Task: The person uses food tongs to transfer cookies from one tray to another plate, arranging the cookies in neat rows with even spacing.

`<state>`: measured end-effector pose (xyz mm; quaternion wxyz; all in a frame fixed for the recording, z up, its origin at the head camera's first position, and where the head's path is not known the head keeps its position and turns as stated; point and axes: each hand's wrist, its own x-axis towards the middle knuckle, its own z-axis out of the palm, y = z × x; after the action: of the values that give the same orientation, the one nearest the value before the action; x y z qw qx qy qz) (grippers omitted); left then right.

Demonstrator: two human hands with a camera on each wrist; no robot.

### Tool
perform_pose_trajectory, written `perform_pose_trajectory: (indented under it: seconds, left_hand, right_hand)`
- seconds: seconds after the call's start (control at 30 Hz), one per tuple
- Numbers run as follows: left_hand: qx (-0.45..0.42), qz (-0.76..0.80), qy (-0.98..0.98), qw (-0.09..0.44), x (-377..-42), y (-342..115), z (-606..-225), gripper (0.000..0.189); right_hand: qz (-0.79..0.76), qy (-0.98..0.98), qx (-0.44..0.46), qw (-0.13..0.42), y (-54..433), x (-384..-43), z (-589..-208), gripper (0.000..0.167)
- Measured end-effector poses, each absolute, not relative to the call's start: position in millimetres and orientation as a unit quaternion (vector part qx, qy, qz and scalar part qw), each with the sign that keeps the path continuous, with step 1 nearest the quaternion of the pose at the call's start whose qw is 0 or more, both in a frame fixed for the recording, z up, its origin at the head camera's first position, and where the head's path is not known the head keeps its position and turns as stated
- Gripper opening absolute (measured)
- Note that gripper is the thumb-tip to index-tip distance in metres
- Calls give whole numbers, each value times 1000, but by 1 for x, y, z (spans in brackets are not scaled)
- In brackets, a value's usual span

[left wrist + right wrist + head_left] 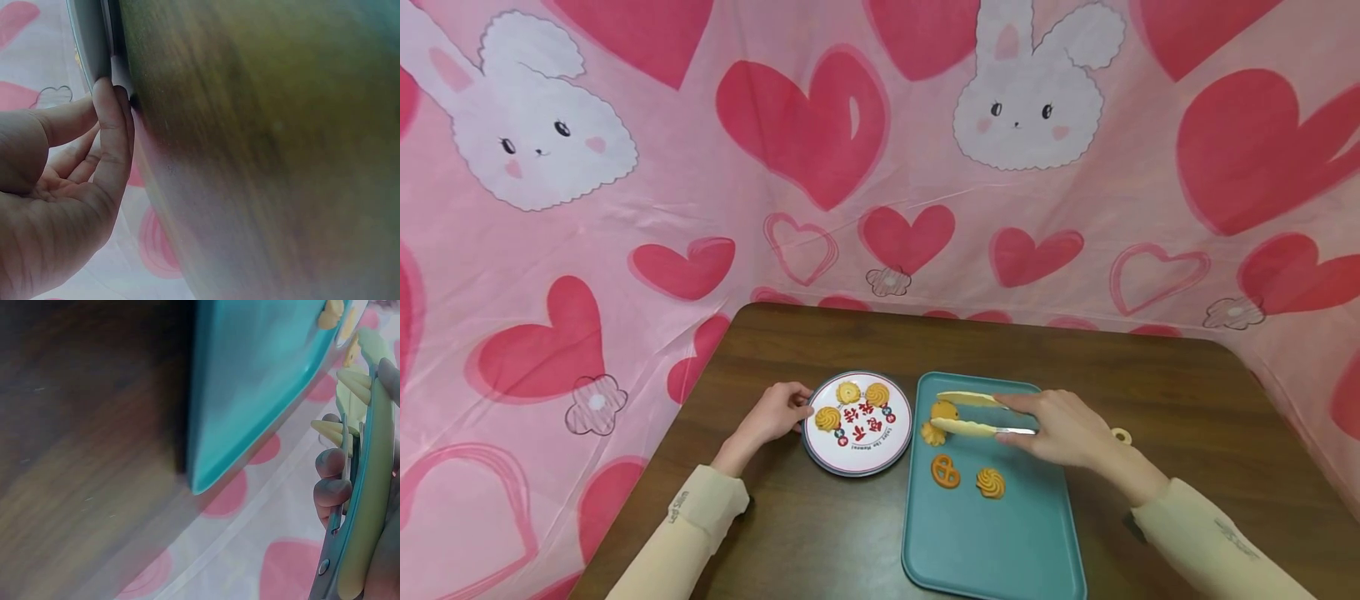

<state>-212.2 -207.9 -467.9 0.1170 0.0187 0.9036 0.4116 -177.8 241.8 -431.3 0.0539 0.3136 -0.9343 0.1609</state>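
My left hand (pixel 778 412) pinches the left rim of a white plate (pixel 861 460) with red lettering; the left wrist view shows thumb above and fingers below the rim (pixel 94 56). Three yellow cookies (pixel 827 418) lie near the plate's far and left edge. In my right hand (pixel 1063 425) is a pair of cream-coloured tongs (pixel 966 428), gripped at the metal arms. Its two tips reach over the far left of a teal tray (pixel 992 542), one on either side of a round cookie (pixel 945 409). A scalloped cookie (pixel 933 434) lies just nearer.
On the tray also lie a pretzel (pixel 945 472) and a swirled cookie (pixel 991 483). A small ring-shaped cookie (pixel 1122 436) sits on the wooden table (pixel 1180 392), right of the tray. Pink heart-and-rabbit cloth (pixel 925 183) hangs behind the table.
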Motion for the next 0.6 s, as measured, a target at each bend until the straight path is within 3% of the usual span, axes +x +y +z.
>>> perform_pose_trajectory:
  seconds: [0.6]
  left_hand:
    - [17,418,901,116,-212,-209,-468,26]
  right_hand:
    - [157,-924,347,30,196,-198,-426,62]
